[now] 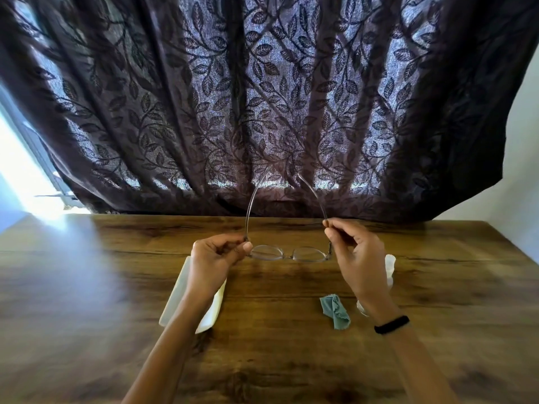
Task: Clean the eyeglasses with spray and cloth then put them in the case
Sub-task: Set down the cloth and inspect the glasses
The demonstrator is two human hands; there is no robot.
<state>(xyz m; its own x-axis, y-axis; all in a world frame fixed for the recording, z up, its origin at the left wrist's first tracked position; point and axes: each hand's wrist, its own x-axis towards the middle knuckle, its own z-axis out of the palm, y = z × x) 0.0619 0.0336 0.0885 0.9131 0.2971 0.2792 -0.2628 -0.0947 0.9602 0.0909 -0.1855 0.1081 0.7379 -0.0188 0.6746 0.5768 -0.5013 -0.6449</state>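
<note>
Two bare hands hold a pair of eyeglasses (288, 254) in the air just above a wooden table (87, 287), near its middle. The frame is thin, clear plastic with rounded lenses, and its slim arms are unfolded, pointing away from the viewer. The left hand (214, 258) pinches the frame's left corner at the hinge, fingers curled. The right hand (357, 258) pinches the right arm between thumb and fingertips, slightly higher.

The table is dark, glossy wood with strong grain. Under the left forearm lies a pale, smooth, oblong case (175, 298) – partly covered, so whether it is open cannot be told. A crumpled teal cloth (334, 312) with a wavy edge lies near the right wrist. Behind the right hand a cloudy white spray bottle (390, 265) lies mostly hidden. A black band (391, 325) circles the right wrist. Behind the table hangs a dark, sheer curtain (262, 97) woven with leaves.
</note>
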